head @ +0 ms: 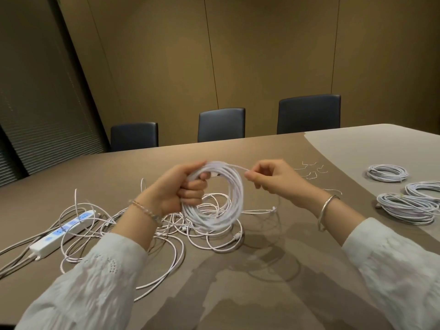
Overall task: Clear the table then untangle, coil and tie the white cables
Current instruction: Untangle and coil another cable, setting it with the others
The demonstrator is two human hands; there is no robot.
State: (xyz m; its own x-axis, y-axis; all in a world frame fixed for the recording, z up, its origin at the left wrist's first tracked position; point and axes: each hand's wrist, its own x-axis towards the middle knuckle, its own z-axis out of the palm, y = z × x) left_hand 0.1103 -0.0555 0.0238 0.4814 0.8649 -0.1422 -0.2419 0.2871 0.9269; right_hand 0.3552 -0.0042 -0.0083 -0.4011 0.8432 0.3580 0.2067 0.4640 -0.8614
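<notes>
Left hand [184,191] fisted round coil [215,198] raised over tangle [147,225] on table [273,270], right hand [269,177] pinching its loose end, three tied coils [408,206] far right, power strip [64,231] left.

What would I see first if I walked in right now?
Two hands in the middle: the left hand grips a white cable coil held up, and the right hand pinches its loose end. Under them lies a tangle of cables; finished coils rest at the right.

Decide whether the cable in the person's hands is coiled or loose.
Coiled: the cable forms stacked round loops gripped by the left hand; the right hand pinches its free end.
</notes>
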